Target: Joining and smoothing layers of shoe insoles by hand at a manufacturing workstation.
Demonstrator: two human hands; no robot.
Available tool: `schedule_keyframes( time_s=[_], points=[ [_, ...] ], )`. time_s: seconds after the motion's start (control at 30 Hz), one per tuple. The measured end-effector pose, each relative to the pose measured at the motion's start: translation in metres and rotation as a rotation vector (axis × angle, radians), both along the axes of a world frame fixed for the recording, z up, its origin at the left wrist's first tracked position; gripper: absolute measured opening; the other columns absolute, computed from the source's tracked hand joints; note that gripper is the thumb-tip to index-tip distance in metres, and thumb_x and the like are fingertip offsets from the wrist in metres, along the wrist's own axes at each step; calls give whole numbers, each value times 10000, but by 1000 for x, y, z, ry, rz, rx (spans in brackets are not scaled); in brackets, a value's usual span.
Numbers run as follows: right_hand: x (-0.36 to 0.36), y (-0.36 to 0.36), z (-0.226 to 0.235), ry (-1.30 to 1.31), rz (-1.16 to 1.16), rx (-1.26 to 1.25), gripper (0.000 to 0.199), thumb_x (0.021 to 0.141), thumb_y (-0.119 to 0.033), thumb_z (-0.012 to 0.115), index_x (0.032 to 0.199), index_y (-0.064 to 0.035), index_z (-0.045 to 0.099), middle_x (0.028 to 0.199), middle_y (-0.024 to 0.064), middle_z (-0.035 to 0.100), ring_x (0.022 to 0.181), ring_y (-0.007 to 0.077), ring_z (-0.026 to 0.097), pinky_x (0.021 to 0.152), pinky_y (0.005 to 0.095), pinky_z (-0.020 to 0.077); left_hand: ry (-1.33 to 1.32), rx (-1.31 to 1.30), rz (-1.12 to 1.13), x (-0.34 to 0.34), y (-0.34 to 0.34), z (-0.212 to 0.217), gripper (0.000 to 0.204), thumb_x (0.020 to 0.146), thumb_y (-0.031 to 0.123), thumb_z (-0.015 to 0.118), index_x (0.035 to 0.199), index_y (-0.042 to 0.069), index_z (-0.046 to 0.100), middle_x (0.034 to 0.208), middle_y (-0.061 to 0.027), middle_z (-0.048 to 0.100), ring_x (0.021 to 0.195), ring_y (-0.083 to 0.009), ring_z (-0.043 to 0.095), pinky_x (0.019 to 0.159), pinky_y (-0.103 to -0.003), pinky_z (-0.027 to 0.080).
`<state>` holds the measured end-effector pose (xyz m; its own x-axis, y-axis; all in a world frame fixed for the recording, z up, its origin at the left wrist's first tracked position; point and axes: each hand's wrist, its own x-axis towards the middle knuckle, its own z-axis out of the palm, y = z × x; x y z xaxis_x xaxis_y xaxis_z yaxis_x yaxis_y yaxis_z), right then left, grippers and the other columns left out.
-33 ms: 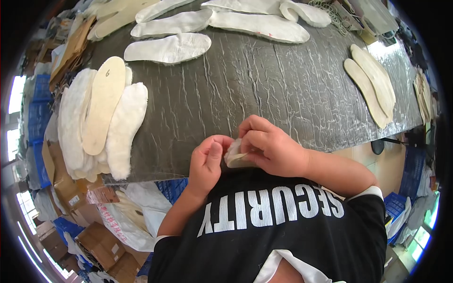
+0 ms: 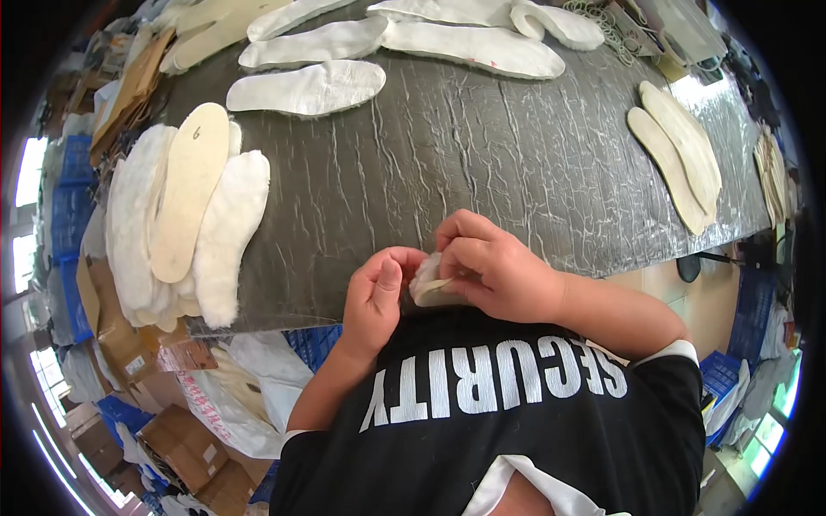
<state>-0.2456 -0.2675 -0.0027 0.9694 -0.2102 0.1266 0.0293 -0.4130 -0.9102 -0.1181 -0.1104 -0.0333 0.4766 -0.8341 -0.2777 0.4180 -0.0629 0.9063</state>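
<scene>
Close to my body at the table's near edge, a fleecy white insole (image 2: 428, 280) is bent between my hands, its smooth cream underside partly showing. My right hand (image 2: 502, 271) pinches it from the right, thumb and fingers closed on its edge. My left hand (image 2: 375, 292) has its fingers curled against the insole's left end, with the thumb raised; the fingertips are partly hidden behind the fleece. Much of the insole is covered by my right hand.
A pile of fleecy insoles (image 2: 231, 236) lies at the left, a plain cream insole (image 2: 185, 198) on top. More white insoles (image 2: 305, 89) line the far side of the dark table (image 2: 379, 172). Cream insoles (image 2: 680, 155) lie right, rubber bands (image 2: 613, 30) far right. Cardboard boxes (image 2: 182, 443) stand lower left.
My left hand and its thumb have shifted very slightly left. My right hand and the insole look the same.
</scene>
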Motion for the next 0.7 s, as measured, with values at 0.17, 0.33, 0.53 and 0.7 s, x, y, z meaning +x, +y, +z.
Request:
schedule_keyframes(
  time_s=[0.17, 0.33, 0.53, 0.7],
  points=[
    [0, 1, 0, 26, 21, 71, 152, 730, 28, 682, 843, -3, 584, 1009, 127, 525, 920, 303, 573, 779, 365, 493, -44, 80, -170, 9, 9, 1, 151, 957, 132, 582, 932, -9, 628, 842, 1, 599, 750, -70, 526, 681, -210, 426],
    [-1, 3, -2, 41, 22, 119, 149, 753, 28, 675, 861, 1, 576, 1010, 127, 526, 895, 294, 590, 752, 349, 503, -389, 90, -226, 9, 7, 10, 137, 921, 90, 616, 844, -15, 574, 785, -36, 584, 707, -108, 536, 655, -242, 443],
    [-2, 4, -2, 57, 17, 173, 146, 782, 19, 661, 884, 8, 557, 1013, 142, 552, 822, 304, 613, 723, 351, 513, -622, 9, -209, 7, 8, 13, 146, 913, 83, 611, 819, -11, 549, 804, -89, 590, 689, -201, 550, 649, -281, 453],
    [-2, 3, -3, 101, 19, 121, 172, 792, 12, 657, 920, -1, 543, 910, 160, 608, 819, 317, 632, 726, 367, 516, -609, -11, -206, 6, 10, 13, 161, 900, 106, 638, 838, -16, 552, 803, -83, 591, 700, -187, 550, 655, -280, 454]
  ],
)
